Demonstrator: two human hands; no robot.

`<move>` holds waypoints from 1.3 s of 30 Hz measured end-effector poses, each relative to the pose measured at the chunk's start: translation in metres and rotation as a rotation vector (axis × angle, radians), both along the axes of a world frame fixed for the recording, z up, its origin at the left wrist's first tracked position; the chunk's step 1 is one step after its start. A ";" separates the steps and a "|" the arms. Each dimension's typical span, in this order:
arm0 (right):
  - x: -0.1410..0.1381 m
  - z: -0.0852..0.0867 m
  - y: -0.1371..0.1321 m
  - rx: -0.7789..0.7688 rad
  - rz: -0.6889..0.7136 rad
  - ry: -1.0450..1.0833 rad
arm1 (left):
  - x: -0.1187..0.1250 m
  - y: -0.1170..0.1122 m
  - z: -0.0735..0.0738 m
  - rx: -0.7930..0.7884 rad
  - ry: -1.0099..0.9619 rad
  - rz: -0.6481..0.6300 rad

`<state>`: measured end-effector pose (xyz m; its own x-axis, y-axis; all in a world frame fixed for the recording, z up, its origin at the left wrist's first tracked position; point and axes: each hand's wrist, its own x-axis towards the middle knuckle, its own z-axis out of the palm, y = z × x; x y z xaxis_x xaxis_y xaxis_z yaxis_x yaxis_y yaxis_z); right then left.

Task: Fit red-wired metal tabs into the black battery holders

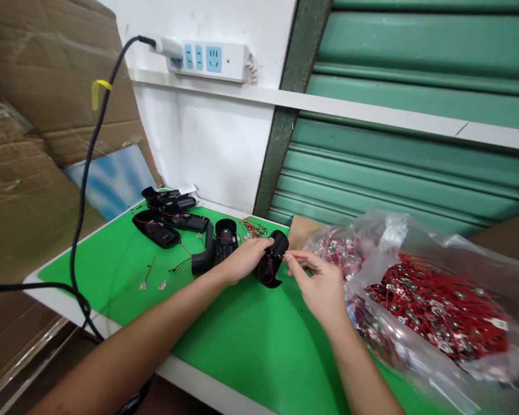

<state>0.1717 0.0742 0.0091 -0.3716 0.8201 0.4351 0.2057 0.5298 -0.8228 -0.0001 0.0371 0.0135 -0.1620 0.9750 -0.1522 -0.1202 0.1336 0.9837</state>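
Observation:
My left hand [247, 258] is closed on a black plastic housing [273, 260], holding it tilted above the green mat. A red wire shows along the lower part of the housing. My right hand [318, 276] pinches a thin red wire [300, 256] between thumb and index finger, right beside the housing's right edge. What the wire's far end touches is too small to make out. Left of my left hand stands another black housing [226, 236] with a red wire across it. Beside that is a curved black piece [204, 253].
Several black housings [160, 227] with red wires lie at the back left. Small metal tabs [143, 285] are scattered on the green mat [112, 271]. A plastic bag [389, 230] full of red-wired metal pieces fills the right side. A black cable [83, 190] hangs at left from a power strip [207, 57].

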 end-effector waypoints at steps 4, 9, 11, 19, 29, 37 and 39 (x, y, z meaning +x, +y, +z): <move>0.000 0.000 0.000 0.009 0.007 -0.020 | 0.000 -0.001 0.002 0.005 -0.002 -0.004; 0.001 -0.001 0.000 0.046 0.008 -0.046 | 0.001 -0.001 0.002 0.004 -0.031 -0.051; 0.001 -0.002 0.000 0.059 0.012 -0.066 | 0.001 -0.001 0.002 -0.005 -0.033 -0.060; 0.000 -0.003 0.001 0.186 0.001 -0.149 | 0.000 0.001 -0.001 0.047 0.144 -0.033; 0.000 -0.004 -0.001 0.298 -0.036 -0.189 | 0.004 0.000 -0.001 0.079 0.260 0.010; -0.003 -0.007 -0.002 0.476 -0.039 -0.218 | 0.004 0.001 -0.002 0.071 0.317 0.040; -0.004 -0.008 -0.003 0.528 -0.043 -0.229 | 0.005 0.001 -0.004 0.078 0.325 0.066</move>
